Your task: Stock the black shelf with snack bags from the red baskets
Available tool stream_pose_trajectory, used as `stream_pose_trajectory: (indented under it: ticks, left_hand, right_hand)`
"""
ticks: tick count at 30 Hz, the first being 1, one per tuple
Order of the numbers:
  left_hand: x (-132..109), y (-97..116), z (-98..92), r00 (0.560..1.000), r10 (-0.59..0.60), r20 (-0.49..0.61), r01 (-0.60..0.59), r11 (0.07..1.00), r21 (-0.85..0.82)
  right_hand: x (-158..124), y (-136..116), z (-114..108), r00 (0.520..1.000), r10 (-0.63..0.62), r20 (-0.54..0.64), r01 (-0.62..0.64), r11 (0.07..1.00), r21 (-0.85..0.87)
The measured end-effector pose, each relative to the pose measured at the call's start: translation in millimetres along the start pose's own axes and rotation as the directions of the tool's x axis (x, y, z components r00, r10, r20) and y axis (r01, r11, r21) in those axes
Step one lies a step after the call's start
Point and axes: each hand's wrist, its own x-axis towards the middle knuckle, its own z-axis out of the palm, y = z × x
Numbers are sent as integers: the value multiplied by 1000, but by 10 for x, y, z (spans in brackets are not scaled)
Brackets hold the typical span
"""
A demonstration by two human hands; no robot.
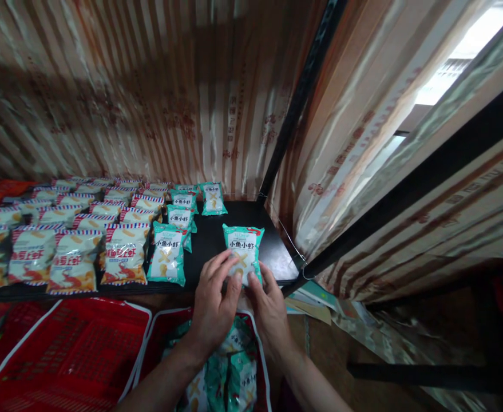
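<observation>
A teal and white snack bag (243, 247) stands upright near the front right of the black shelf (272, 246), between my two hands. My left hand (217, 292) touches its lower left side, thumb toward the front. At its lower right, my right hand (270, 303) has thumb and fingers around the edge. Together the hands hold the bag. To the left, a matching teal bag (166, 254) stands at the front of a row of teal bags (181, 217), and one more teal bag (213, 198) is at the back.
Rows of white and orange snack bags (125, 254) fill the shelf's left. Below my arms, a red basket (262, 366) holds several teal bags; another red basket (75, 349) sits left of it. A black post (303, 97) and striped curtains (217, 103) bound the shelf.
</observation>
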Motion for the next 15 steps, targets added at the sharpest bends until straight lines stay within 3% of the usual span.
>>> stream_pose_trajectory:
  ticks: [3,6,11,15]
  left_hand:
    - [23,-104,14,999,41,-25,-37,989,144]
    - [69,-263,18,1000,17,-7,-15,987,161]
    - [262,-523,52,998,3,-62,0,999,52]
    - [571,-563,210,985,-12,-171,17,999,29]
  right_hand:
    - [125,-10,70,990,142,-25,-135,975,178]
    - [330,-41,173,981,189,-44,-173,953,251]
    - [852,7,399,994,103,25,-106,975,195]
    - [1317,124,544,1000,-5,-27,5,1000,4]
